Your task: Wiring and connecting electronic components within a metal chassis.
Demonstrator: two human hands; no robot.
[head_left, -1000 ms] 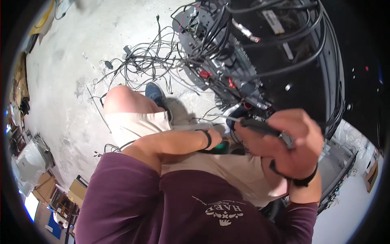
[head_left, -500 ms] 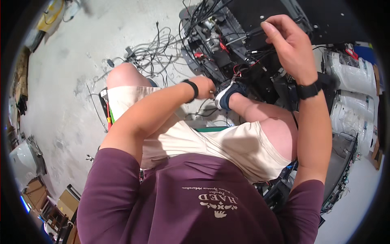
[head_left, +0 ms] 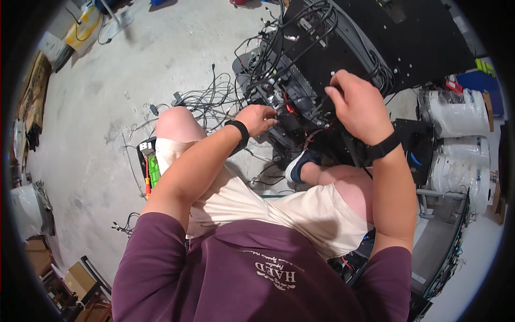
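My left hand [head_left: 257,119] reaches to the near left side of a black machine frame [head_left: 292,80] full of cables and wiring. Its thumb and fingers are parted beside the dark parts, and I see nothing held between them. Over the right part of the frame is my right hand [head_left: 360,104], fingers curled and thumb stretched to the left. Whatever it may hold is hidden under the palm. Red wires [head_left: 289,103] show in the frame between the two hands. Loops of black cable [head_left: 319,24] lie over its far part.
A tangle of black cables [head_left: 206,99] lies on the grey floor [head_left: 129,64] left of the frame. A red-handled screwdriver [head_left: 147,182] stands in a green-and-black holder [head_left: 154,169] beside my left knee. White plastic-wrapped units [head_left: 456,112] are at the right; a large black panel [head_left: 418,48] lies beyond.
My left hand has moved up to the frame, its fingers parting. The right hand has come nearer and slightly left. A rod-shaped tool seen beside it earlier no longer shows.
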